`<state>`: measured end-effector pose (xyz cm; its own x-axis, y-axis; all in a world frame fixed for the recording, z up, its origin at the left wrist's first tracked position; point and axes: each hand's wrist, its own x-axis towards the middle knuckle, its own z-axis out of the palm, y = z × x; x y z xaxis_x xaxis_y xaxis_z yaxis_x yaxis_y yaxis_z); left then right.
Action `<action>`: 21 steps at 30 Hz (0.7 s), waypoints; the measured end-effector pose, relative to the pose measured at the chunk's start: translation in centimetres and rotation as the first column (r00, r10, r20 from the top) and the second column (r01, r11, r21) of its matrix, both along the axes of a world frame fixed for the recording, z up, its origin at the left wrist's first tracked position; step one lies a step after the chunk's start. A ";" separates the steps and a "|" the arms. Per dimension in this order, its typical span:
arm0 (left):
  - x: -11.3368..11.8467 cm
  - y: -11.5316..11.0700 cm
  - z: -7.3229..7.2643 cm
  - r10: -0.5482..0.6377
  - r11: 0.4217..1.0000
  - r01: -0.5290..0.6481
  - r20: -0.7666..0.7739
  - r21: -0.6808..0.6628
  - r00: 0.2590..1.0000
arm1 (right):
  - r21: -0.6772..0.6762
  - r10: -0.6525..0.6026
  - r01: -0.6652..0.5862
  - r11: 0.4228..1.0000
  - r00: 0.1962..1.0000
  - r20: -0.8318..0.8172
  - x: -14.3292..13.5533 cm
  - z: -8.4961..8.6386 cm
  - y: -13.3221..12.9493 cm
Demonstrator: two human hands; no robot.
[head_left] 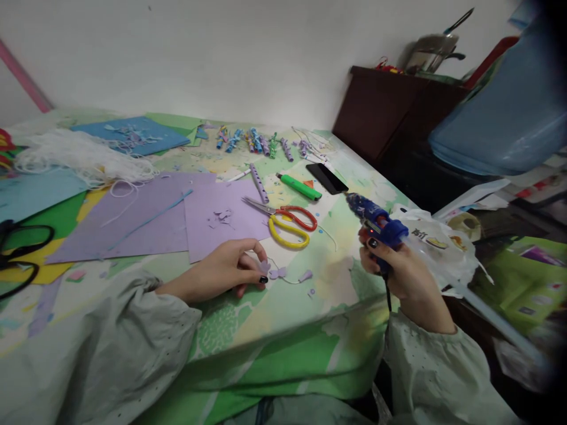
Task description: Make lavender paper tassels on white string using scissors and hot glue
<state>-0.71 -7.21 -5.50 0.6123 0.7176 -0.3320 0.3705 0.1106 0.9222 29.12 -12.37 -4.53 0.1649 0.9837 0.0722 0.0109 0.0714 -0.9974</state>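
Observation:
My left hand [230, 267] pinches a small purple paper piece [264, 267] low over the table's front part. From it a thin white string [290, 281] runs right, with more purple pieces [280, 273] along it and a purple paper cone [305, 275] at its end. My right hand [394, 260] is wrapped round a blue glue gun [376, 219], held off the table's right side with its nozzle pointing up and left. Scissors [287, 223] with red and yellow handles lie behind my left hand, their blades over a purple sheet [221, 212].
A green cutter [299, 186], a phone [326, 177] and a purple paper tube [259, 183] lie mid-table. Several decorated rolls [254, 140] line the back. White string [84, 156] and black-handled scissors [22, 260] are left; a plastic bag [438, 242] is right.

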 end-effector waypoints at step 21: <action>-1.2 0.0 0.9 -0.173 0.912 0.290 -0.369 0.290 0.913 | -0.281 0.460 -0.423 0.862 0.884 0.079 -4.4 -2.0 -2.7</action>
<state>-1.94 -7.18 -4.58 0.6722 0.6720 -0.3107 0.6342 -0.3061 0.7100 24.68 -15.09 -6.53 -0.2841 0.9389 -0.1945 0.1767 -0.1481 -0.9731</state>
